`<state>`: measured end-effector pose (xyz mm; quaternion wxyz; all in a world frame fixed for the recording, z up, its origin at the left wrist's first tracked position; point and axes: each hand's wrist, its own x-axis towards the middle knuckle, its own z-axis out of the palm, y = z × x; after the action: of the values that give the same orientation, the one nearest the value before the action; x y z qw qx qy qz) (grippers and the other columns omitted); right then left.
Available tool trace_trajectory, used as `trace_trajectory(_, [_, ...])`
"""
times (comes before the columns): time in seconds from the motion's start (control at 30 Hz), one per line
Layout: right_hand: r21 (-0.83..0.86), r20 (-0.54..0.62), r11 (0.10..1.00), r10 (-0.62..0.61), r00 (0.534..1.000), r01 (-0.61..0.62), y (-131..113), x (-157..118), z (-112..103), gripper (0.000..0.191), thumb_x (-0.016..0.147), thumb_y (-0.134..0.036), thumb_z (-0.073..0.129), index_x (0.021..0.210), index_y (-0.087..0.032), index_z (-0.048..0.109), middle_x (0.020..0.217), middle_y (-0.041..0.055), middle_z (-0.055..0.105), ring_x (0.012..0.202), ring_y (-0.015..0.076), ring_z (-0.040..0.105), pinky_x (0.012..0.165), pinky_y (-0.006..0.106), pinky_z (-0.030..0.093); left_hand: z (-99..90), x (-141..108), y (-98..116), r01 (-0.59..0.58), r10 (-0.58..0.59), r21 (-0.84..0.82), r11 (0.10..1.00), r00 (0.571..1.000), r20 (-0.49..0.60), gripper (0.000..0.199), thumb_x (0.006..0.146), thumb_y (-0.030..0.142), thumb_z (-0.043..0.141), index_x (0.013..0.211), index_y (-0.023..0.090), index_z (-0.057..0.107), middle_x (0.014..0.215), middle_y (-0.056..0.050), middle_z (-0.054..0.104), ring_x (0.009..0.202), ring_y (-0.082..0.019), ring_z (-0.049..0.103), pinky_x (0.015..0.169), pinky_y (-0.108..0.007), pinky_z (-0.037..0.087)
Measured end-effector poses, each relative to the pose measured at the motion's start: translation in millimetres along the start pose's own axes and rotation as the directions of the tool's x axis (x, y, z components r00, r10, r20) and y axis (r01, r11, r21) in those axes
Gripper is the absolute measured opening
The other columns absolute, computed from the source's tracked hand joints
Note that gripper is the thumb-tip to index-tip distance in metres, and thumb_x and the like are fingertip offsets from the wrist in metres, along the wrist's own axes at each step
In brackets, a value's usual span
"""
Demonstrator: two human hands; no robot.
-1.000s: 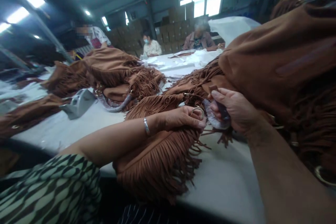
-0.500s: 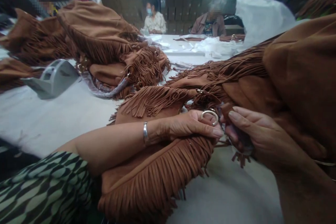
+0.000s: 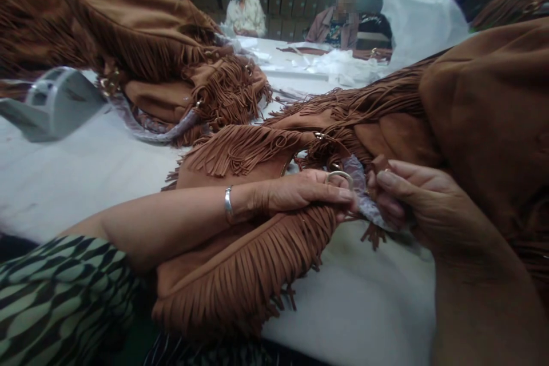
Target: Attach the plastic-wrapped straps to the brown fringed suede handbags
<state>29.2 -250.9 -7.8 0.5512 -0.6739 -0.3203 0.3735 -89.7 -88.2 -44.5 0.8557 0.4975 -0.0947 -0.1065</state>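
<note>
A brown fringed suede handbag [image 3: 249, 263] lies before me, partly under my left forearm. My left hand [image 3: 300, 190] is closed, with its thumb and fingers pinching a pale metal ring [image 3: 342, 175] at the bag's end. Just right of it, my right hand [image 3: 422, 194] pinches a short brown strap [image 3: 379, 163] between thumb and fingers. A bag handle wrapped in clear plastic [image 3: 359, 183] runs between the two hands, its lower end partly hidden by my right fingers. A small brown tassel [image 3: 374, 235] hangs below it.
More brown fringed bags are piled at the left [image 3: 141, 11] and right [image 3: 480, 86]. A grey tape dispenser [image 3: 60, 106] stands on the white table [image 3: 128, 168]. Two people [image 3: 245, 14] sit across the table, near crumpled white wrapping [image 3: 330, 60] and stacked cartons.
The view has shifted, so the scene sits higher and further left. My right hand has drawn slightly away from the ring, showing more of the plastic-wrapped handle. Both grips stay closed.
</note>
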Motion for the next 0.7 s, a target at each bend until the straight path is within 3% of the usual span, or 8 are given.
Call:
trace_trajectory(0.1, [-0.016, -0.009, 1.0, 0.004, 1.0, -0.004, 3.0, 2.3, 4.0, 0.032, 0.073, -0.041, 0.072, 0.072, -0.017, 0.053, 0.044, -0.0057, 0.042, 0.036, 0.0041, 0.031, 0.034, 0.015, 0.023, 1.3, 3.4, -2.7, 0.107, -0.103, 0.059, 0.993, 0.993, -0.058, 0.037, 0.069, 0.04, 0.079, 0.066, 0.01, 0.057, 0.064, 0.0, 0.057, 0.059, -0.007, 0.05, 0.061, -0.021, 0.038])
trace_trajectory(0.23, [-0.11, 0.085, 0.989, 0.11, 0.99, -0.1, 6.8, 4.1, 9.0, 0.036, 0.07, -0.047, 0.073, 0.075, -0.015, 0.058, 0.047, -0.0033, 0.046, 0.035, 0.0049, 0.035, 0.032, 0.016, 0.025, 0.8, 8.3, -7.1, 0.165, -0.158, 0.26, 0.951, 0.986, -0.048, 0.041, 0.063, 0.042, 0.082, 0.063, 0.01, 0.056, 0.058, 0.004, 0.051, 0.053, -0.005, 0.041, 0.055, -0.02, 0.032])
trace_trajectory(0.33, [-0.069, 0.134, 0.989, 0.141, 0.981, -0.133, 6.5, 5.0, 12.3, 0.037, 0.063, -0.043, 0.078, 0.08, -0.014, 0.062, 0.058, 0.0027, 0.059, 0.041, 0.0093, 0.047, 0.034, 0.018, 0.032, -1.3, 12.1, -10.3, 0.208, -0.204, 0.373, 0.904, 0.978, -0.05, 0.044, 0.063, 0.046, 0.079, 0.061, 0.011, 0.053, 0.057, 0.005, 0.049, 0.051, -0.005, 0.039, 0.052, -0.021, 0.03])
trace_trajectory(0.43, [-0.011, 0.062, 0.995, 0.1, 0.993, -0.099, 5.8, 6.6, 15.6, 0.032, 0.062, -0.038, 0.078, 0.07, -0.013, 0.06, 0.05, 0.0001, 0.055, 0.038, 0.006, 0.043, 0.033, 0.016, 0.029, 4.0, 10.9, -1.8, 0.237, -0.189, 0.523, 0.819, 0.971, -0.144, 0.035, 0.072, 0.04, 0.072, 0.069, 0.012, 0.053, 0.062, 0.003, 0.052, 0.054, -0.007, 0.043, 0.054, -0.02, 0.034])
trace_trajectory(0.5, [-0.04, 0.014, 0.997, 0.068, 0.998, -0.067, 6.5, 7.6, 17.1, 0.029, 0.065, -0.037, 0.074, 0.065, -0.013, 0.057, 0.041, -0.0046, 0.044, 0.032, 0.0028, 0.032, 0.03, 0.015, 0.022, 17.6, 2.4, 13.2, 0.292, -0.128, 0.728, 0.62, 0.953, -0.274, 0.024, 0.074, 0.028, 0.068, 0.085, 0.012, 0.054, 0.074, 0.001, 0.057, 0.065, -0.01, 0.051, 0.061, -0.021, 0.039])
trace_trajectory(0.6, [-0.086, 0.003, 0.996, 0.03, 1.0, -0.029, 8.1, 7.3, 17.8, 0.03, 0.07, -0.037, 0.07, 0.06, -0.015, 0.052, 0.037, -0.0068, 0.038, 0.029, 0.0023, 0.027, 0.029, 0.016, 0.019, 52.9, -23.1, 34.9, 0.448, 0.051, 0.891, 0.068, 0.891, -0.452, 0.037, 0.075, 0.023, 0.062, 0.109, 0.015, 0.049, 0.093, -0.005, 0.062, 0.081, -0.019, 0.059, 0.068, -0.027, 0.044])
trace_trajectory(0.63, [-0.089, 0.006, 0.996, 0.018, 1.0, -0.018, 8.1, 6.6, 18.1, 0.032, 0.071, -0.037, 0.07, 0.059, -0.016, 0.05, 0.037, -0.0068, 0.039, 0.029, 0.0025, 0.027, 0.029, 0.016, 0.02, 66.3, -33.1, 37.1, 0.48, 0.097, 0.876, -0.054, 0.875, -0.474, 0.039, 0.077, 0.027, 0.06, 0.112, 0.015, 0.048, 0.096, -0.007, 0.062, 0.083, -0.021, 0.06, 0.069, -0.029, 0.044])
trace_trajectory(0.7, [-0.085, 0.006, 0.996, 0.004, 1.0, -0.004, 6.7, 4.8, 19.4, 0.034, 0.071, -0.038, 0.069, 0.058, -0.016, 0.046, 0.039, -0.0067, 0.039, 0.03, 0.003, 0.03, 0.029, 0.016, 0.022, 90.5, -50.6, 28.9, 0.528, 0.131, 0.833, -0.167, 0.849, -0.512, 0.044, 0.081, 0.037, 0.057, 0.117, 0.015, 0.046, 0.101, -0.009, 0.062, 0.087, -0.024, 0.06, 0.072, -0.032, 0.046])
